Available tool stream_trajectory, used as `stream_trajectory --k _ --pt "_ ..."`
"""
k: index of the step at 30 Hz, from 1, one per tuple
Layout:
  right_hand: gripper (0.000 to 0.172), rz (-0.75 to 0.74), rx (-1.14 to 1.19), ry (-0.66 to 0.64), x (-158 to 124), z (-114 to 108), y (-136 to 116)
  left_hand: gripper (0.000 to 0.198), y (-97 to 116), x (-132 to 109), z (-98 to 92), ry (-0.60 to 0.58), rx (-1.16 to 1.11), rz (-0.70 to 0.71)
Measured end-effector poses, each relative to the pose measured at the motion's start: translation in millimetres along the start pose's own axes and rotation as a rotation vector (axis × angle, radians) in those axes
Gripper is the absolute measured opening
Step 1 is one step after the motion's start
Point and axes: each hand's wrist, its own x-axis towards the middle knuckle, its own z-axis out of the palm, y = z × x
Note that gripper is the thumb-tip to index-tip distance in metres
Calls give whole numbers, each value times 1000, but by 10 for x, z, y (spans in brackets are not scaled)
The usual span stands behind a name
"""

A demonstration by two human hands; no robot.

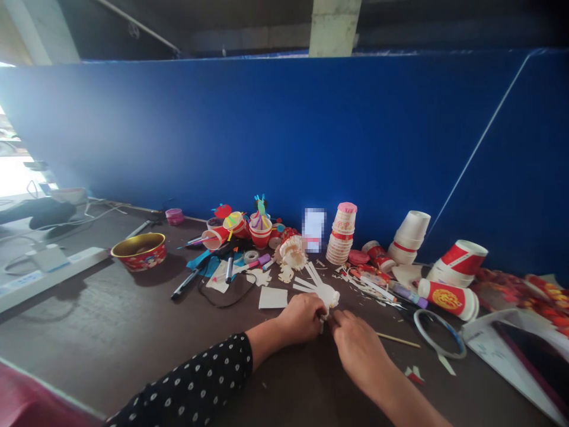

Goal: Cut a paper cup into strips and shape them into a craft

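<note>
My left hand (302, 317) is closed, its fingertips pinching a small whitish scrap (323, 320) whose shape is hard to make out. My right hand (355, 338) comes in from the other side, with its fingers bent and their tips meeting the left ones at the scrap. What the right fingers hold, if anything, is hidden. Just beyond both hands lies a white paper cup cut into long strips (326, 292), fanned out flat. A white square card (272, 298) rests left of it. A thin wooden stick (398, 340) lies beside my right hand.
A red bowl with a gold inside (138, 261) and a power strip (53, 277) stand on the left. Stacked paper cups (340, 240), markers (230, 267), paper scraps and a tape roll (440, 335) crowd the back and right. A blue partition (267, 130) rises behind.
</note>
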Motion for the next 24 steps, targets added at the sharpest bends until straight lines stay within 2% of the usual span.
stream_trajectory --k 8,14,19,24 --pt "34 1 -17 15 21 29 -8 21 4 18 -23 1 8 16" --pt "36 25 -6 5 38 42 -11 12 -16 37 4 -33 17 43" --pt "35 43 -3 0 33 19 -12 14 -28 60 21 -50 20 -20" --pt "38 83 57 -40 0 -69 -30 13 -24 68 35 -53 41 -25"
